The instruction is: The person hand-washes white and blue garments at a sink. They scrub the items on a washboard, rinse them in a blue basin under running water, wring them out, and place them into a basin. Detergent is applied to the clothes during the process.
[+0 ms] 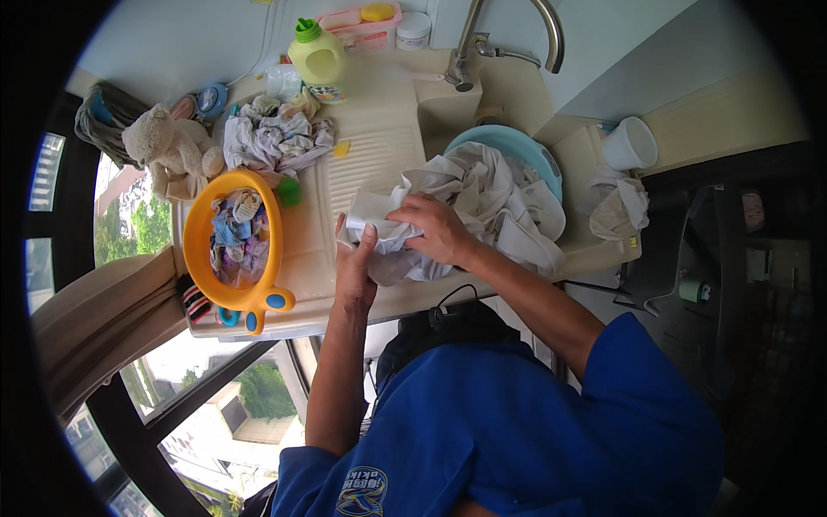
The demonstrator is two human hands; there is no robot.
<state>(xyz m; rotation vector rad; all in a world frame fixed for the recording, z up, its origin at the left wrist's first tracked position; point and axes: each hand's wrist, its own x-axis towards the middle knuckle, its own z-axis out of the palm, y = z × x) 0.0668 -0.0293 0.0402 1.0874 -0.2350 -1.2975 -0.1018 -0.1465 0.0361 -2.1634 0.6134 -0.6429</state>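
A bunched part of a large white cloth (pixel 481 181) is gripped between my two hands over the ribbed washboard surface (pixel 365 152). My left hand (pixel 356 258) pinches the near-left edge, thumb on top. From the right, my right hand (pixel 433 229) holds the fabric with its fingers bent over it. The rest of the cloth spreads right, drapes over the front of a light blue basin (pixel 539 155) and covers much of its opening. That basin sits in the sink recess under a curved metal faucet (pixel 460 68).
An orange basin (pixel 276 232) with small clothes stands left. Behind it lie a pile of wet clothes (pixel 278 139) and a plush bear (pixel 171 145). A detergent bottle (pixel 320 61) stands at the back. On the right are a white cup (pixel 630 143) and a crumpled cloth (pixel 617 210).
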